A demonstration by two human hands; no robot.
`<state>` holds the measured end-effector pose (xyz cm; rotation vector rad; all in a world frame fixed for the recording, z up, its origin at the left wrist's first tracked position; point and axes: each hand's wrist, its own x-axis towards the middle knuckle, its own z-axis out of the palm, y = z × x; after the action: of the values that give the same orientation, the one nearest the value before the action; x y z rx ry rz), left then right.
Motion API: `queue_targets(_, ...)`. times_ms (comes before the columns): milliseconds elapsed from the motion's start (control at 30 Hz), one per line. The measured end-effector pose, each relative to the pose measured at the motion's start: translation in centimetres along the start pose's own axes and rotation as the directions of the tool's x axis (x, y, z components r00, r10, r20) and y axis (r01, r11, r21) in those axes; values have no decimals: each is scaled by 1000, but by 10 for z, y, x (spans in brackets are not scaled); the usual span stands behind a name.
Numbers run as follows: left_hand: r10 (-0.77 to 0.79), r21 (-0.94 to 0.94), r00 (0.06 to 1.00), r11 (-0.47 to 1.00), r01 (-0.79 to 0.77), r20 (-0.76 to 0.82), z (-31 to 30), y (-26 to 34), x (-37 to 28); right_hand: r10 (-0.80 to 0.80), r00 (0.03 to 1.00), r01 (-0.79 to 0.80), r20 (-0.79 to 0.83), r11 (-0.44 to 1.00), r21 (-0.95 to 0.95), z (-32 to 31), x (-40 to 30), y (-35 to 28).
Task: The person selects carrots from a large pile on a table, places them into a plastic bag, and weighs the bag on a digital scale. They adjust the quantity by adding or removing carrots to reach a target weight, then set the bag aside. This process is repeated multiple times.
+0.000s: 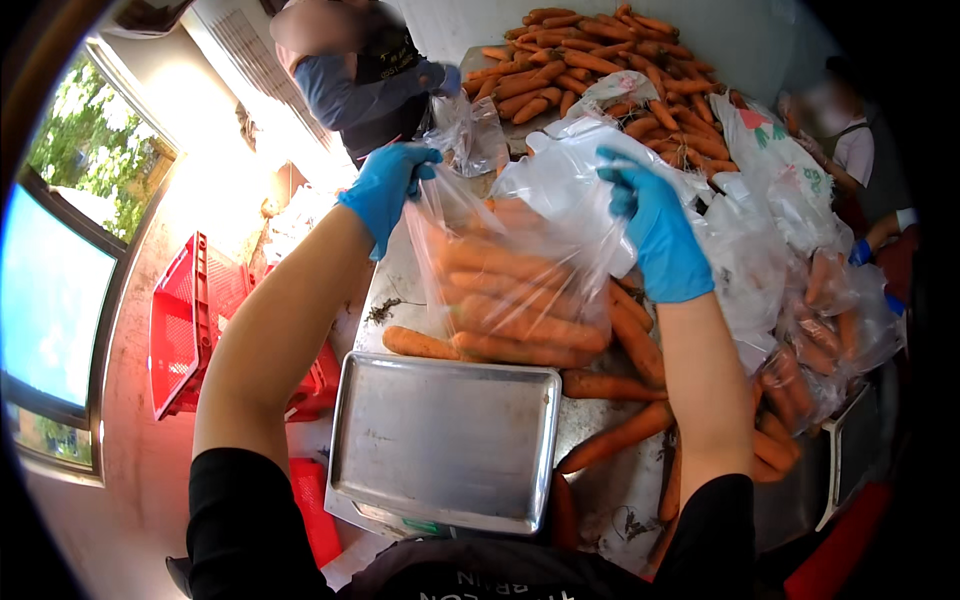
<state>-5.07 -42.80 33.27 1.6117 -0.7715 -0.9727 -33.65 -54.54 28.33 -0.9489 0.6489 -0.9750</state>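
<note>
A clear plastic bag (517, 277) with several orange carrots inside hangs between my hands. My left hand (390, 187), in a blue glove, grips its upper left edge. At its upper right edge, my right hand (652, 217), gloved too, pinches the plastic. The bag's lower part is just beyond a shallow steel tray (446, 442) that holds nothing. Loose carrots (615, 435) lie right of the tray, and one (420, 343) lies by its far left edge.
A large heap of carrots (592, 60) covers the far tabletop. White plastic bags (742, 247) and bagged carrots (802, 367) lie on the right. Red crates (195, 322) stand at left. One person (360, 82) handles a bag at the far left; others are at the right.
</note>
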Motion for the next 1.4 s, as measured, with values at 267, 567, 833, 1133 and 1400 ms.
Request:
queue_targets(267, 358, -66, 919, 926, -372, -162, -56, 32, -61, -547, 835, 539, 56, 794, -280, 106, -124, -58)
queue_targets(567, 634, -2, 763, 769, -639, -129, -108, 109, -177, -784, 621, 759, 6, 600, -253, 149, -178, -133)
queue_targets(833, 487, 19, 871, 873, -487, -69, -149, 53, -228, -637, 760, 636, 128, 689, -348, 156, -198, -97)
queue_targets(1133, 386, 58, 923, 921, -385, -5, -177, 16, -322, -536, 841, 482, 72, 682, -550, 203, -318, -67)
queue_targets(1400, 83, -161, 964, 986, -43, 253, -183, -57, -393, -314, 933, 241, -177, 909, -341, 114, -390, -2)
